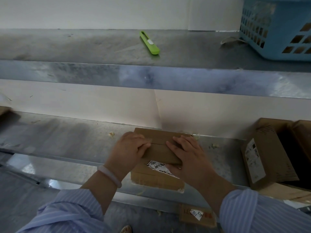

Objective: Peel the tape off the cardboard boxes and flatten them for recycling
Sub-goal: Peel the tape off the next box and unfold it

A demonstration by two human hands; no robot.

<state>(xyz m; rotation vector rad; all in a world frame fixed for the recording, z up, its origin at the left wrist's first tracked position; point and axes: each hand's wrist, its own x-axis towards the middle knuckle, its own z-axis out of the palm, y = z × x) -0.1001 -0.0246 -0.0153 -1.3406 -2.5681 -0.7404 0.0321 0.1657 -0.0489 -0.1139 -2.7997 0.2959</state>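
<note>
Our left hand [130, 147] curls its fingers over the left end of the small brown cardboard box [159, 140]. The box rests on the scuffed steel counter [67, 137] directly beneath both palms, and our right hand [186, 153] lies flat on its right end, fingers straight, gripping nothing. If we press down while tape holds the seams, the walls may buckle and tear, and an uneven push could skid the box off the near edge.
</note>
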